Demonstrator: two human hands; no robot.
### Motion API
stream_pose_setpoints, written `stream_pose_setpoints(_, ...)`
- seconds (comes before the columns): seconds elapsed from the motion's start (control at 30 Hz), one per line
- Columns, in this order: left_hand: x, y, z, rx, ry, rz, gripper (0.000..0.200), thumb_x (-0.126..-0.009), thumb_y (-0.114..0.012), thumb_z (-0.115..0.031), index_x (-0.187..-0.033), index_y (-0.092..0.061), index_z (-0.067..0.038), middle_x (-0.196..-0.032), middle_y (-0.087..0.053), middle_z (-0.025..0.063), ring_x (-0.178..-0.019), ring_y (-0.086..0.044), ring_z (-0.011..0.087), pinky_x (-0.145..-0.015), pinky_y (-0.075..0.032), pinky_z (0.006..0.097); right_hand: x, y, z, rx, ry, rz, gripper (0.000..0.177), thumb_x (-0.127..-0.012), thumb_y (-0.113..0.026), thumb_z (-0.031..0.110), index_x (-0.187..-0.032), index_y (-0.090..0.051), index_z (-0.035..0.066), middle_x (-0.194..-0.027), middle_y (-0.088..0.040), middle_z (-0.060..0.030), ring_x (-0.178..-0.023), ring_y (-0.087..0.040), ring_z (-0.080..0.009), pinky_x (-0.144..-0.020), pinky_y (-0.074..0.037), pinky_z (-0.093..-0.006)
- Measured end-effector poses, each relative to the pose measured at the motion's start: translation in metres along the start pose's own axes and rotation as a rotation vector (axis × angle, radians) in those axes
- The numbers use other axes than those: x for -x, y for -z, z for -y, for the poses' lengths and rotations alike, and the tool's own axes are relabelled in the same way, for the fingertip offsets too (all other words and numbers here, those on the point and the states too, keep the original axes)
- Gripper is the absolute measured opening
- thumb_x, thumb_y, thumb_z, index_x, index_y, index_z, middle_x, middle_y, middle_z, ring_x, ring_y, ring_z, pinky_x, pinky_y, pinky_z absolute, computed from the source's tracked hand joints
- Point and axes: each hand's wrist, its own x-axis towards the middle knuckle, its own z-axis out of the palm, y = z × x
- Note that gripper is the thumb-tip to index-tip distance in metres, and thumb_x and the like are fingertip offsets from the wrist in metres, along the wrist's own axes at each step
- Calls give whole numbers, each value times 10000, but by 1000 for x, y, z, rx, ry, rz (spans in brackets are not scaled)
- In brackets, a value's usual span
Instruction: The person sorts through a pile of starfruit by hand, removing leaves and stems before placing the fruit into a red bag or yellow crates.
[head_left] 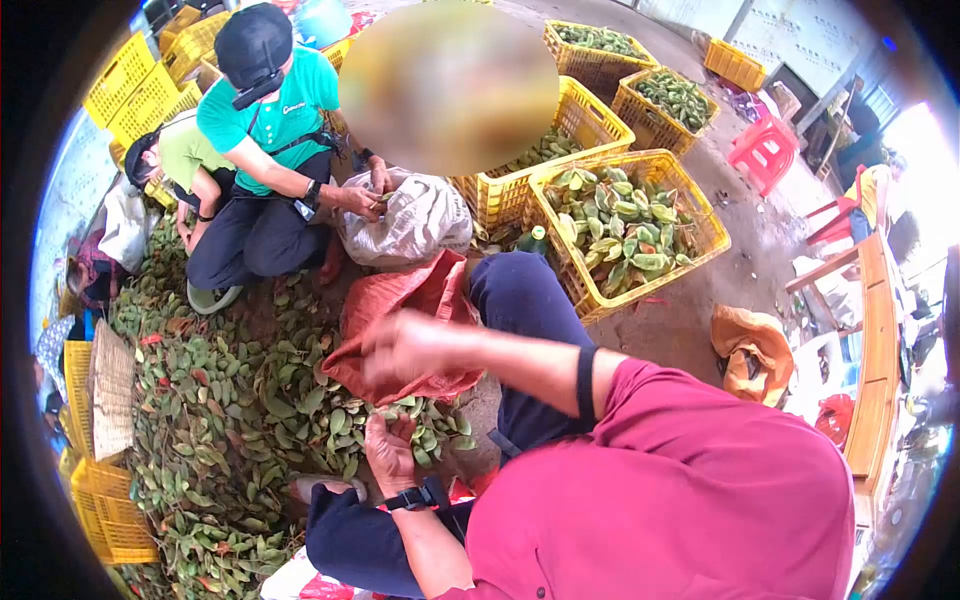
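My left hand [390, 452] is palm up with curled fingers on green leaves [428, 425], above the leaf pile [215, 440]. Blurred by motion, my right hand [400, 350] is over a red woven sack [395, 300]; its fingers are smeared, and whether it holds anything cannot be told. The sack lies open between my knees, partly hidden by that hand and forearm.
Opposite, a person in a green shirt [300, 105] handles something small over a white sack [410, 220]. Another person [190, 150] bends over the pile. Yellow crates [715, 235] of leaves stand beyond my knee. An orange sack [752, 350] and wooden bench [875, 350] are at the right.
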Motion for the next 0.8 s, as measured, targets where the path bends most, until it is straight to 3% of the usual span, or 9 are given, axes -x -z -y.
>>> stream_pose_setpoints(0.1,5,5,1,-19,-27,7,216,-1002,-620,-261,-1084,-627,-61,-1015,-698,49,-881,-673,172,-733,-576,343,35,-54,10,334,-7,269,426,-743,-792,299,-1014,-657,0,-973,-683,-218,-938,-675,-400,-790,-540,-482)
stream_pose_setpoints(0.3,18,0,2,-100,-89,65,258,-998,-635,-290,-1085,-650,-48,-974,-691,27,-816,-663,121,-672,-548,276,48,-70,-11,173,63,167,268,-755,-694,273,-835,-684,18,-757,-677,-237,-766,-679,-441,-719,-538,-533)
stream_pose_setpoints(0.33,14,6,3,-285,-104,60,247,-1041,-546,-316,-1047,-634,-85,-967,-662,18,-807,-636,124,-689,-550,297,49,-67,-17,133,118,137,256,-776,-679,274,-804,-692,19,-725,-662,-239,-735,-670,-454,-698,-542,-529)
stream_pose_setpoints(0.4,18,-11,-8,-292,-91,80,354,-1058,-488,-395,-1036,-643,-78,-969,-686,54,-830,-642,182,-754,-548,383,49,-30,-10,222,203,92,276,-812,-669,319,-839,-726,50,-840,-705,-185,-852,-691,-388,-780,-545,-480)
stream_pose_setpoints(0.43,26,-23,-23,-176,-103,-46,408,-1064,-458,-417,-1052,-658,-62,-965,-707,61,-850,-659,209,-773,-552,406,41,2,-10,564,323,221,327,-820,-716,287,-1055,-733,60,-953,-715,-160,-903,-693,-323,-847,-551,-418)
stream_pose_setpoints(0.47,11,19,-32,-23,-121,73,436,-1066,-448,-422,-1071,-672,-48,-977,-715,58,-872,-663,212,-815,-546,399,26,36,45,757,39,385,297,-806,-722,234,-1063,-738,85,-954,-716,-134,-897,-692,-303,-814,-559,-380)
stream_pose_setpoints(0.6,26,57,-111,95,-322,-233,339,-1035,-543,-350,-1029,-671,-36,-932,-698,94,-855,-672,251,-822,-560,388,-9,220,-118,-268,-122,-264,332,-880,-627,66,-1190,-596,-48,-1048,-672,-195,-845,-686,-255,-718,-587,-360)
stream_pose_setpoints(0.67,28,57,-135,85,-339,-328,336,-1042,-524,-314,-1107,-649,-9,-1011,-695,116,-915,-677,269,-843,-571,395,-11,282,-83,-1020,-184,-565,337,-937,-548,99,-1201,-532,-109,-1022,-638,-272,-816,-678,-308,-687,-597,-379)
stream_pose_setpoints(0.8,26,77,-152,-49,-262,-183,345,-1061,-497,-343,-1201,-637,-60,-1052,-723,93,-919,-715,226,-792,-615,371,-6,288,-14,-1145,-50,-843,188,-1008,-501,154,-972,-613,7,-838,-675,-134,-681,-633,-238,-610,-579,-363)
